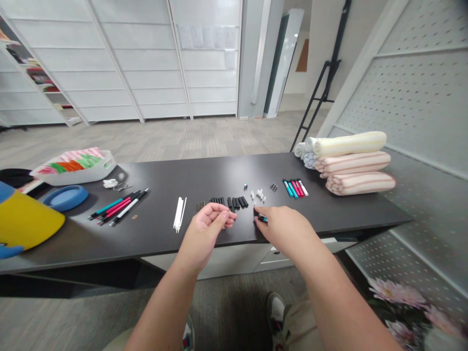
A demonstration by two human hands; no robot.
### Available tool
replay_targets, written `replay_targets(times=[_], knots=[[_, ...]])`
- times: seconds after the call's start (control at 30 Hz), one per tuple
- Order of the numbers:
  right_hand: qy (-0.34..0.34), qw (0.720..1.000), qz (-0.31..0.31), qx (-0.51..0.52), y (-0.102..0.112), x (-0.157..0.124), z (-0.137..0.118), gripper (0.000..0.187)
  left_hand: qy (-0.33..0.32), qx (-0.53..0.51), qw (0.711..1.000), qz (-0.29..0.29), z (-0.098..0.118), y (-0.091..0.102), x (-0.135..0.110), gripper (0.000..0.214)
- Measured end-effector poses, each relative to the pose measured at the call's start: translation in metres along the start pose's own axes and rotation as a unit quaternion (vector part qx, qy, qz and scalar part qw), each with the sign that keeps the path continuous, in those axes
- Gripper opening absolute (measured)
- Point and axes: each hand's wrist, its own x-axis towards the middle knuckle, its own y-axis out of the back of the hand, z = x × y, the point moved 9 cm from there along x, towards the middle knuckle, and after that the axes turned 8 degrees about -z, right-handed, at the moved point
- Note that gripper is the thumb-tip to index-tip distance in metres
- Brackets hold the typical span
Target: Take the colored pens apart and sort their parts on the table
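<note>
My left hand (209, 225) is over the front of the dark table, thumb and fingertips pinched together; what they hold, if anything, is too small to make out. My right hand (283, 226) is closed around a dark pen part (262, 219) with a bluish tint, mostly hidden by the fingers. Short black sleeves (237, 202) lie in a row just beyond my left hand. Small clear-white pieces (259, 195) are scattered beyond my right fingertips, near a tiny dark piece with a teal spot (245, 186). Thin white sticks (179, 214) lie left of my left hand.
Teal, red and white pen barrels (295, 188) lie at the right, before rolled towels (358, 165). Small metal pieces (273, 186) are nearby. Assembled pens (120, 207), a blue round dish (66, 198), a white tray (106, 168) and a yellow object (32, 219) stand left.
</note>
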Motion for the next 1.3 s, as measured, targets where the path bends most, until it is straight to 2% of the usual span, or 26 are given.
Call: replay_targets(times=[0.47,0.63,0.73,0.87,1.03,1.13,1.3], knots=[[0.0,1.0,0.026,0.015,-0.003,0.007,0.004,0.042,0.0,0.006,1.0,-0.008,0.0,0.0,-0.001,0.021],[0.001,0.999,0.038,0.034,0.007,-0.001,0.01,0.039,-0.001,0.01,1.0,-0.007,0.0,-0.001,-0.001,0.022],[-0.051,0.991,0.085,0.085,0.022,-0.007,0.033,0.041,-0.001,0.01,1.0,-0.008,0.0,0.0,0.0,0.022],[-0.142,0.968,0.183,0.095,0.036,-0.01,0.082,0.031,-0.002,0.009,1.0,-0.008,0.0,0.0,0.0,0.021],[-0.167,0.934,0.307,0.075,0.038,0.0,0.133,0.026,-0.003,0.008,1.0,-0.008,-0.001,0.0,-0.001,0.022],[-0.169,0.931,0.319,0.062,0.028,0.01,0.152,0.035,-0.001,0.009,1.0,-0.009,0.0,0.0,-0.001,0.022],[-0.203,0.936,0.28,0.067,0.007,0.024,0.172,0.045,0.0,0.007,1.0,-0.007,0.001,0.0,-0.002,0.023]])
